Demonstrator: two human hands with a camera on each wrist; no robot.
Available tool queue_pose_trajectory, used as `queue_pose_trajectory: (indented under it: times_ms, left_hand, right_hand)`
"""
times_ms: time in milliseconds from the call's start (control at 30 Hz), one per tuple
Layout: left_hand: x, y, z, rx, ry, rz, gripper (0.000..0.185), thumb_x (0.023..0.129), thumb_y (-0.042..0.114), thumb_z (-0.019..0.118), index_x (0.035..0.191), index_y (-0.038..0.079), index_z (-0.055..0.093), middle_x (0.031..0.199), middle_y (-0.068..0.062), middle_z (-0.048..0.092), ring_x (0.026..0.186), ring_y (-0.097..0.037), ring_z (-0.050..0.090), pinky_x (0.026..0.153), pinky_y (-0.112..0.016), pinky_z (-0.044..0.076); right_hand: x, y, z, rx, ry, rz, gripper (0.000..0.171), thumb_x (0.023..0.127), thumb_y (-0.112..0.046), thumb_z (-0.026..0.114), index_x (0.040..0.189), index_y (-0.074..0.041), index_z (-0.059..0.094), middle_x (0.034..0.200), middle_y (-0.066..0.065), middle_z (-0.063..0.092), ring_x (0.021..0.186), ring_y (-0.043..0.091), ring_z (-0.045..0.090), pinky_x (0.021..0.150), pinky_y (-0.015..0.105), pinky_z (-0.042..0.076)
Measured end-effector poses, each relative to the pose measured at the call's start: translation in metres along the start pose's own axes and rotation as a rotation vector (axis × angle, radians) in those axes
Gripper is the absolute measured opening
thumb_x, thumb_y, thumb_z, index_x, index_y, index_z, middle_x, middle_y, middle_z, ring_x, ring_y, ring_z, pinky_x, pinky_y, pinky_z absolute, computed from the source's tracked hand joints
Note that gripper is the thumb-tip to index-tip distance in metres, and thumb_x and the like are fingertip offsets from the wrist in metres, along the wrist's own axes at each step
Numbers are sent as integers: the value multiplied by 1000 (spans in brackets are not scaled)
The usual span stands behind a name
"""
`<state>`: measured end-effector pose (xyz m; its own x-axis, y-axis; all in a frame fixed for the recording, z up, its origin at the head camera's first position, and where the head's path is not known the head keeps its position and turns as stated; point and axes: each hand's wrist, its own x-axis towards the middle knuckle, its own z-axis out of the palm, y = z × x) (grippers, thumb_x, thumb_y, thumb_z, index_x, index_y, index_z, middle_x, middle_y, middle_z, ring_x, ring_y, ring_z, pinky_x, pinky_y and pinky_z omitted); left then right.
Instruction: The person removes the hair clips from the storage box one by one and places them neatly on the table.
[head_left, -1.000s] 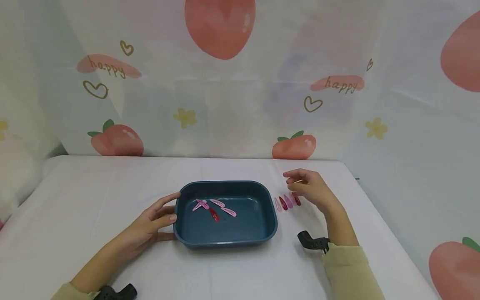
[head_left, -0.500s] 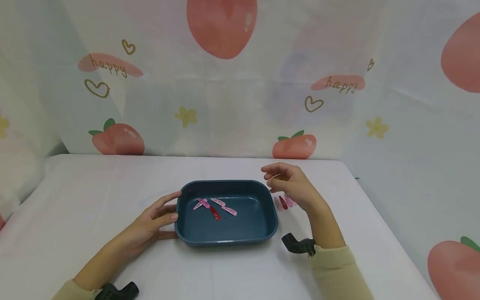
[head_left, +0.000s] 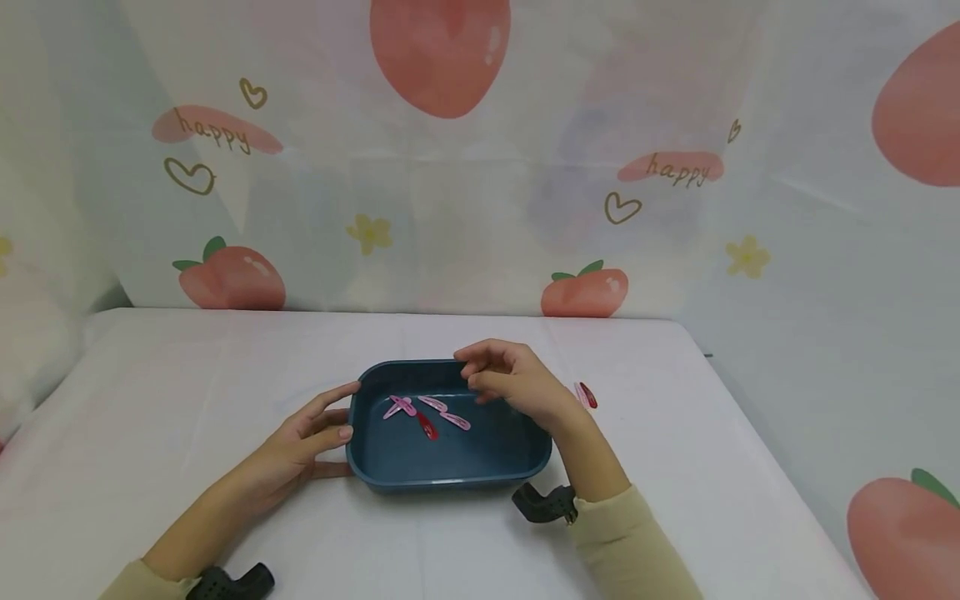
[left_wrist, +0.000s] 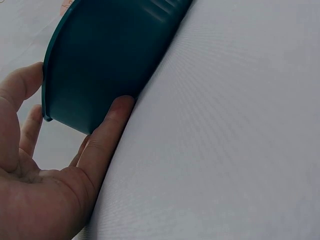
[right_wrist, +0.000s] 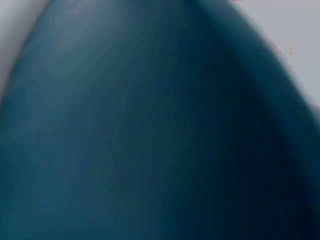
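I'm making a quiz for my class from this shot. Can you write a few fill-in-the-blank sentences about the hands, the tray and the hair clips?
1. The left hand rests against the ____ end of the blue tray.
2. The right hand hovers above the ____.
3. Hair clips lie ____ the tray.
4. The clips on the table lie to the tray's ____.

Missing words: left; tray; inside; right

Head view looks forward and down across the white cloth-covered bench (head_left: 187, 375), taking in the whole dark teal rectangular plastic tray (head_left: 450, 482). Left wrist view sits low beside that tray's outer wall (left_wrist: 110, 55), very near. Right wrist view is filled by blurred teal surface.
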<state>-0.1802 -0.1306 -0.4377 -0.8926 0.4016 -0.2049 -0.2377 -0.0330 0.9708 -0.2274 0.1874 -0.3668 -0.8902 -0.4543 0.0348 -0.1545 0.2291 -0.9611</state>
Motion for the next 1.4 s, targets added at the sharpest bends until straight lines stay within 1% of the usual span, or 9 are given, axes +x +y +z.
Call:
queue_pose_trajectory:
  times_ms: [133,367,567,700,900,1033,1133,1233,1400]
  left_hand:
    - [0,0,-1,-4,1,1,57,90,19,58,139,37,34,140,-12,30,121,-38,41,79,-52,49]
    - [-1,0,0,-4,2,-10,57,90,19,59,139,36,34,141,-12,29,122,-38,40,78,-53,49]
    - [-1,1,0,-14,-6,-10,56,90,19,58,138,36,35,141,-12,29,123,-38,39,79,-53,49]
    - [-1,1,-1,-11,-5,-11,56,91,18,58,138,36,35,141,-12,29,124,-38,37,79,-53,49]
    - [-1,1,0,-11,-1,-15,56,91,19,58,138,36,35,141,-12,29,124,-39,37,78,-53,49]
    - [-1,1,1,-12,-3,-12,55,91,19,58,138,37,35,141,-12,29,124,-38,38,79,-53,49]
    - [-1,1,1,-9,1,-11,56,90,19,58,138,37,35,141,-13,29,123,-38,39,78,-53,49]
    - [-1,1,1,-10,4,-14,56,90,18,58,138,37,35,141,-13,29,122,-38,40,78,-53,49]
    - [-1,1,1,-14,5,-15,56,90,18,58,138,38,35,141,-13,30,122,-38,40,78,-53,49]
  right_hand:
    - [5,10,8,18,-17,6,28,88,-8,59,116,-8,60,101,24,56,92,43,53,72,38,54]
    - [9,24,21,-3,-26,67,30,89,-8,58,118,-2,57,102,26,56,88,30,57,72,39,54]
    - [9,33,24,-55,-1,77,29,87,-4,60,116,-1,59,98,25,59,84,34,58,70,39,55]
    - [8,34,26,-101,-7,74,29,85,-1,60,114,0,59,94,20,60,79,33,59,67,36,55]
    - [6,36,27,-210,-4,74,29,83,0,62,112,-4,61,89,11,61,72,25,61,63,31,55]
    - [6,35,27,-343,-10,64,29,81,-3,64,110,-8,63,88,5,62,67,17,60,58,28,52]
    - [6,33,28,-412,-26,59,29,80,-4,65,109,-10,64,88,4,63,67,15,60,57,27,52]
    - [6,32,29,-443,-36,76,29,80,-6,67,108,-11,64,87,2,63,69,15,60,57,26,52]
    - [7,33,29,-520,-41,68,27,79,-10,69,105,-14,66,82,-3,61,69,13,58,59,25,51]
